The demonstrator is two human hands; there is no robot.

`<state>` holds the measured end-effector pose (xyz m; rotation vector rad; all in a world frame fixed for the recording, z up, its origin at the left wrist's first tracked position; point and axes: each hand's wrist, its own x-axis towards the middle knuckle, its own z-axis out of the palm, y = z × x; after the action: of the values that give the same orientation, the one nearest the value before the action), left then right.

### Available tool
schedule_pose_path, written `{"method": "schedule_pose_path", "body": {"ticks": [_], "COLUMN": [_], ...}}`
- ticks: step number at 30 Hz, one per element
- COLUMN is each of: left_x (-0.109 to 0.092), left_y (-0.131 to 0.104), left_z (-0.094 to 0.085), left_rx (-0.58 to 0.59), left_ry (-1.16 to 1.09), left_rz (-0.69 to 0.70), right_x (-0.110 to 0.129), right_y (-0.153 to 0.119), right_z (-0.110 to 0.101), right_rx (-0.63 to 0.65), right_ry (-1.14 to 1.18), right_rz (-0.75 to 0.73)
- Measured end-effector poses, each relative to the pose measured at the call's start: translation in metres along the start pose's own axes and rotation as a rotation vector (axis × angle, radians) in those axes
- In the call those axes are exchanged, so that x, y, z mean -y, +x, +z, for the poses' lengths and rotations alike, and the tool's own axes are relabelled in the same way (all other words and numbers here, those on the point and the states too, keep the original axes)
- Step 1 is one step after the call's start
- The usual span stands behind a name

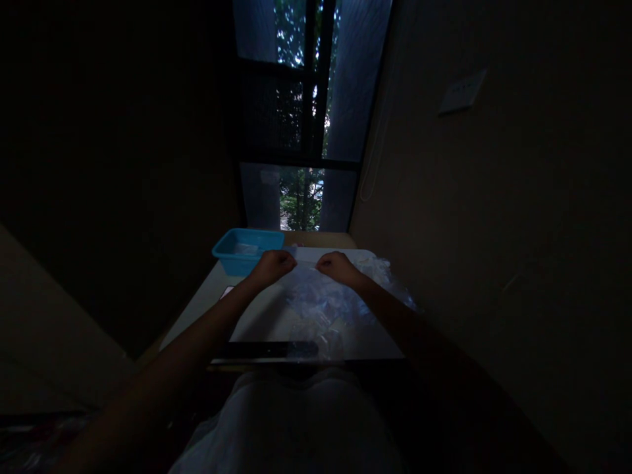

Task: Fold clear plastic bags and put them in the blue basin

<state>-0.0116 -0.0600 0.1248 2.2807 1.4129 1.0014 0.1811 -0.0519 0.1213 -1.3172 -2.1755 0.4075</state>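
Over the white table, both my hands are raised side by side with fingers pinched. My left hand and my right hand grip the upper edge of a clear plastic bag, stretched across the small gap between them. Below and to the right lies a loose heap of clear plastic bags, partly behind my right forearm. Dim light hides the fine details of the fingertips and of the bag's contents, if any.
A blue plastic basin stands at the table's left back corner. Near my left forearm lies a flat object with a pale face. A dark strip runs along the front edge. Behind is a window; a wall closes the right side.
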Motion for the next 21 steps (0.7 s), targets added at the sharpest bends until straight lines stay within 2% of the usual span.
{"method": "schedule_pose_path", "body": {"ticks": [5,9,11,16,21], "left_x": [-0.003,-0.007,-0.008,-0.009,-0.010], "left_y": [-0.001,-0.001,0.000,-0.002,-0.005], "left_z": [0.001,0.003,0.002,-0.003,-0.001], "left_rx": [-0.011,0.009,0.000,-0.056,-0.039], "left_ry": [-0.070,-0.207,-0.193,0.028,0.047], "left_rz": [-0.099,-0.145,-0.121,0.003,0.024], "right_x": [0.004,0.009,0.011,0.015,0.017], "right_y": [-0.003,-0.006,-0.006,-0.003,-0.004], "right_z": [-0.004,-0.002,0.000,0.000,0.000], "right_rx": [-0.090,-0.110,-0.105,-0.137,-0.121], "right_ry": [-0.043,-0.056,-0.054,-0.042,-0.049], "right_rz": [0.034,0.027,0.025,0.111,0.103]}}
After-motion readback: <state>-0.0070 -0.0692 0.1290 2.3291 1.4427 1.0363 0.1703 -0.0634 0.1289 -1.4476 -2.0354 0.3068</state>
